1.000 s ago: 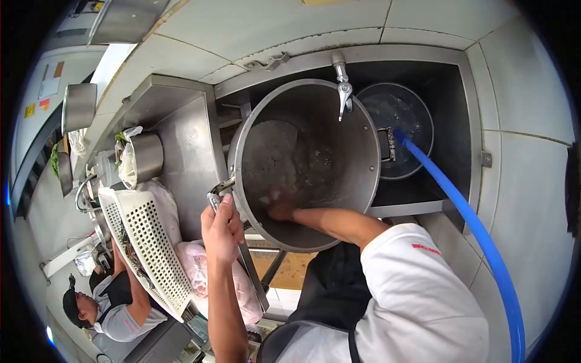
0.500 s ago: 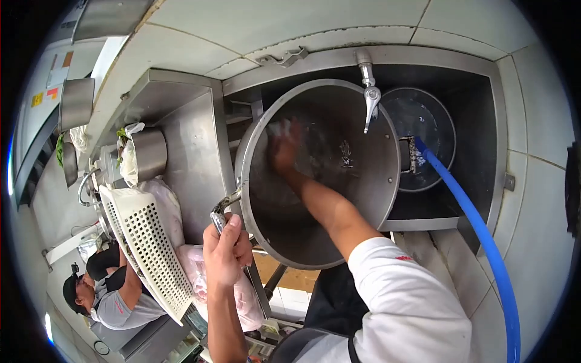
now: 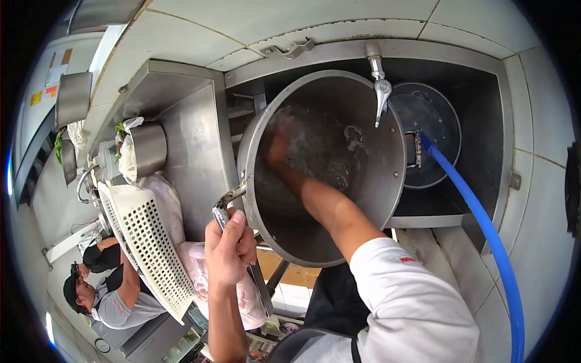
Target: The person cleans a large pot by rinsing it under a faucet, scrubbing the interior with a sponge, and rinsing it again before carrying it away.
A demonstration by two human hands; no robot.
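A large metal stockpot (image 3: 369,193) rests tilted over the sink, its mouth facing me, with wet streaks and a little foam inside. My left hand (image 3: 230,248) is closed around the pot's side handle (image 3: 229,198). Deep in the pot, my right hand (image 3: 277,136) is against or near the far left inner wall. Motion smears its fingers, so whether it holds anything does not show. Just beyond the pot's right rim a metal tap (image 3: 381,91) juts out from the wall.
A blue hose (image 3: 493,236) runs into a round water-filled vessel (image 3: 458,136) in the sink (image 3: 478,78). On the left are a white perforated basket (image 3: 148,242), bags of pinkish contents (image 3: 248,296) and a smaller metal pot (image 3: 150,150). A co-worker (image 3: 124,299) in a cap is at lower left.
The pot, sink and tap appear shifted slightly right and up in view. My right hand has moved a little within the pot, and the wet streaks have spread. My left hand keeps its grip.
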